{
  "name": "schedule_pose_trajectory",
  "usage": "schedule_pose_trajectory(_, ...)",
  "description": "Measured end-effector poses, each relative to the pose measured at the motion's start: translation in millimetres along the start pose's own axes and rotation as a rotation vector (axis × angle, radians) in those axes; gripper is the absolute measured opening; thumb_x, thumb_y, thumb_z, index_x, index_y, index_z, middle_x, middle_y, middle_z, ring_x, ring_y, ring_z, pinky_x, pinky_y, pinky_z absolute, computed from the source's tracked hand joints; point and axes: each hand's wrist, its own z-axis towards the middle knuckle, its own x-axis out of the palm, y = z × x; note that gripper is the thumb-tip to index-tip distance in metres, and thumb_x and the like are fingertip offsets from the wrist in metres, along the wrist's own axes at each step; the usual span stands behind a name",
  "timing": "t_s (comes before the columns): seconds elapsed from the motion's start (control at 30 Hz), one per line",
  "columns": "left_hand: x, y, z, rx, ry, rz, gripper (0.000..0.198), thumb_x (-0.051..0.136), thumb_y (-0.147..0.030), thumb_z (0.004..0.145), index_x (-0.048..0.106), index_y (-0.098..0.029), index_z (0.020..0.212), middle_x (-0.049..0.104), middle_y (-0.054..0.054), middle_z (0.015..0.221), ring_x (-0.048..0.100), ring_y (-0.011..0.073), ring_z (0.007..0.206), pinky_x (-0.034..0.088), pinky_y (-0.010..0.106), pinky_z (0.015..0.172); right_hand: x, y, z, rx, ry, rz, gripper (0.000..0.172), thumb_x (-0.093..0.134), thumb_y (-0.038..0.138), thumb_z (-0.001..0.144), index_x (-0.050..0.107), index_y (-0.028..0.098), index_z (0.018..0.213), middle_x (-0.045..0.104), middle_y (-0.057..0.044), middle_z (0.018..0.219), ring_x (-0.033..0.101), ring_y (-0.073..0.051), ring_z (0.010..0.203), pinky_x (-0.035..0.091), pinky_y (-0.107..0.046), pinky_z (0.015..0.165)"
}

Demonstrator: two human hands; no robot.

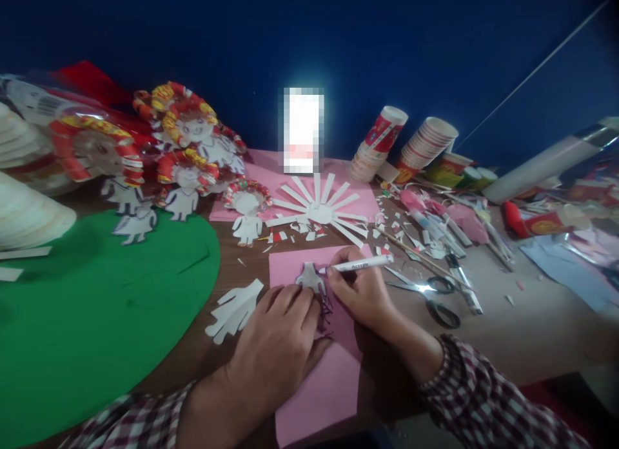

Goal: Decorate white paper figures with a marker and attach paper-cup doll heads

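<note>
Outlining seems in hand: on the pink sheet [316,397], the right hand [360,291] grips a marker [362,263] against the paper doll [309,278]; the left hand [280,336] lies flat, overlapping it. Next strokes likely need steady pressure.

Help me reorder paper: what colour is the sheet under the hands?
The sheet is pink, seen best in the head view.

Drawing sheet [316,397] taken as landmark, directly before me. On it: a paper cutout [309,275]; my left hand [278,333] lies across its left edge, my right hand [362,291], with marker [365,264], at its right. Left: second cutout [235,310], then disc [159,320]. Right: scissors [423,291]. Behind: paper strips [320,213]. Behind-right: cup stacks [425,146].
</note>
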Motion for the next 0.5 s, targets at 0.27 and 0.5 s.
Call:
schedule_pose_trajectory(0.27,-1.7,-0.5,-1.8,0.006,-0.001,0.008,0.035,0.054,-0.036,0.089,0.060,-0.010,0.112,0.061,0.014,0.112,0.052,0.0309,0.104,0.043,0.047,0.090,0.4,4.8,0.0,0.028,0.001,0.027,0.006,0.055,0.021,0.082,0.052,0.020,0.076,0.055,0.001,0.068,0.051,-0.013,0.060,0.042,-0.024,0.056)
schedule_pose_trajectory(0.5,-0.6,-0.1,-0.6,0.009,-0.012,0.015,0.036,0.053,-0.037,0.090,0.061,-0.010,0.110,0.061,0.015,0.112,0.052,0.0316,0.103,0.044,0.047,0.089,0.7,3.2,0.1,0.037,0.018,0.035,0.006,0.055,0.021,0.081,0.052,0.021,0.076,0.055,0.001,0.067,0.051,-0.014,0.061,0.041,-0.024,0.056)
